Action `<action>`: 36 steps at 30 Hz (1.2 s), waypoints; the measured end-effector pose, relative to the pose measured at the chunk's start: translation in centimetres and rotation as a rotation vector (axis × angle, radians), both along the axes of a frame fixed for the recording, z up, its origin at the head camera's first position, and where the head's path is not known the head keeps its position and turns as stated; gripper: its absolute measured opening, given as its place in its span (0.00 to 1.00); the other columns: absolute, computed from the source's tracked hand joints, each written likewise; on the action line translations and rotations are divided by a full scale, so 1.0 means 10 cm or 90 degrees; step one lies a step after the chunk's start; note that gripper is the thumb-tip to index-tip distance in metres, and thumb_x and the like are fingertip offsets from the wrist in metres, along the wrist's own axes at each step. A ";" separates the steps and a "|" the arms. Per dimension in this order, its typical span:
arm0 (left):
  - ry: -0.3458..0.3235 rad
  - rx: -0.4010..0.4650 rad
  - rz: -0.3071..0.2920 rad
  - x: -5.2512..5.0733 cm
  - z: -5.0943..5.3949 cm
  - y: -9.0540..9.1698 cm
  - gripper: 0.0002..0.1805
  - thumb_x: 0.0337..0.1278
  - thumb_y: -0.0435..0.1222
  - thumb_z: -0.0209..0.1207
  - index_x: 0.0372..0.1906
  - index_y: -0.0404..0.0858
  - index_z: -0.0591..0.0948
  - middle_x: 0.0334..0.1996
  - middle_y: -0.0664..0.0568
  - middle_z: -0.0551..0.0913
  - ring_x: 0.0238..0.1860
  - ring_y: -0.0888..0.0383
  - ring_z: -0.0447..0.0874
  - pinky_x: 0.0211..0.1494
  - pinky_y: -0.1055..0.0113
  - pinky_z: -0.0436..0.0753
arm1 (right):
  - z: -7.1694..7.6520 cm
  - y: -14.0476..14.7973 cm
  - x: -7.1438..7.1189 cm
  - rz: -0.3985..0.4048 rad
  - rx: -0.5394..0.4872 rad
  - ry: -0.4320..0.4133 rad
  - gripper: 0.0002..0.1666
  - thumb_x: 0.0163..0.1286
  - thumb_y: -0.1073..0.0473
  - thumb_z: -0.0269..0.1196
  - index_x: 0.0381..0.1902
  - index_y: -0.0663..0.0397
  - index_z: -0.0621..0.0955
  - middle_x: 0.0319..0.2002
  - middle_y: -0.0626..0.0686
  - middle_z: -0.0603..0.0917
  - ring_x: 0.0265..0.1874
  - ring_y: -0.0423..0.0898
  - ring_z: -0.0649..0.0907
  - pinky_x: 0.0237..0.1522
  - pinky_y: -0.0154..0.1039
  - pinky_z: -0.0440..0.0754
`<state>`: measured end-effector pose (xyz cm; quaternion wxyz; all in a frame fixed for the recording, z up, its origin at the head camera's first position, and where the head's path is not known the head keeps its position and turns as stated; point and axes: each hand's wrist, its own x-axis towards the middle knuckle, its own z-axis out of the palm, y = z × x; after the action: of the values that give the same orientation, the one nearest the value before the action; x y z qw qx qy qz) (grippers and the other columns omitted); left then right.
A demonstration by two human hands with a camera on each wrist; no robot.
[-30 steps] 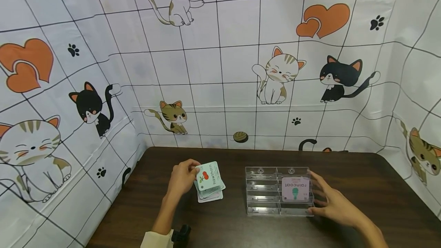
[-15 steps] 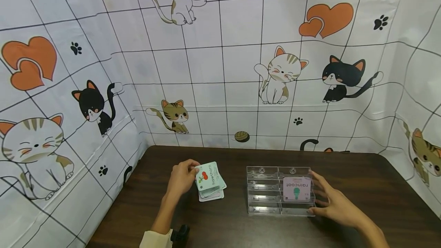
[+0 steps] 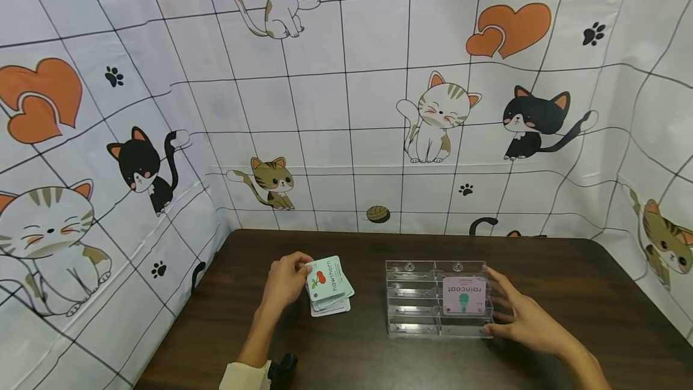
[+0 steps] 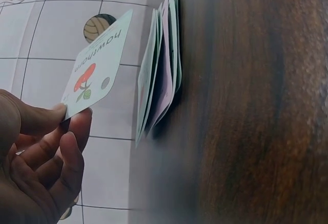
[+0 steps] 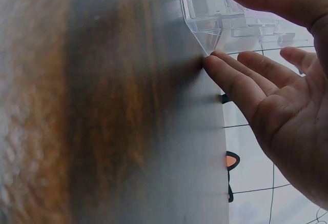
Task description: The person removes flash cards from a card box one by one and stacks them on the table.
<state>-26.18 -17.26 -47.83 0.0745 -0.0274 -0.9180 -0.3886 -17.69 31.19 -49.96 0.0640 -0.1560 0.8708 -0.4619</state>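
In the head view my left hand (image 3: 286, 278) pinches a pale green card (image 3: 326, 280) printed "hawthorn" with red berries. The left wrist view shows that card tilted between thumb and fingers, apart from a loose stack of cards (image 4: 163, 65). To the right stands a clear acrylic rack (image 3: 412, 330) with two columns of tiers. A lilac card (image 3: 464, 297) marked "raincoat" sits in its right column, its print upside down. My right hand (image 3: 520, 316) is at the rack's right side, its fingers extended and spread. Thumb and fingertips touch the rack near its edge.
Dark wood table (image 3: 357, 357) lies under everything. A white cloth (image 3: 373, 101) with grid lines and printed cats hangs behind and at both sides. On the left wrist sits a black strap device (image 3: 284, 368), beside a cream sleeve (image 3: 245, 376).
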 end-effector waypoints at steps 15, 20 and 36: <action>-0.005 0.002 -0.002 0.00 -0.05 -0.01 0.08 0.72 0.31 0.64 0.50 0.38 0.89 0.31 0.52 0.90 0.25 0.60 0.78 0.31 0.64 0.72 | 0.00 -0.01 0.00 0.002 -0.006 -0.001 0.76 0.59 0.62 0.81 0.88 0.56 0.40 0.76 0.89 0.54 0.69 0.88 0.69 0.55 0.56 0.88; -0.015 0.003 0.007 -0.01 -0.10 -0.01 0.08 0.72 0.32 0.64 0.50 0.37 0.89 0.31 0.52 0.89 0.25 0.60 0.78 0.31 0.64 0.72 | 0.00 -0.01 0.00 0.007 -0.007 -0.002 0.76 0.60 0.62 0.81 0.88 0.55 0.40 0.76 0.89 0.53 0.68 0.89 0.69 0.56 0.56 0.88; -0.006 -0.033 0.009 -0.05 -0.18 -0.02 0.08 0.71 0.32 0.66 0.49 0.37 0.89 0.32 0.51 0.87 0.28 0.58 0.77 0.33 0.64 0.73 | -0.01 0.00 0.02 0.003 -0.004 0.002 0.76 0.61 0.61 0.81 0.88 0.55 0.40 0.76 0.88 0.54 0.68 0.88 0.70 0.55 0.55 0.88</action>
<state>-26.70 -17.45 -49.59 0.0718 -0.0210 -0.9283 -0.3641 -17.53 31.20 -50.06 0.0630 -0.1589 0.8690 -0.4645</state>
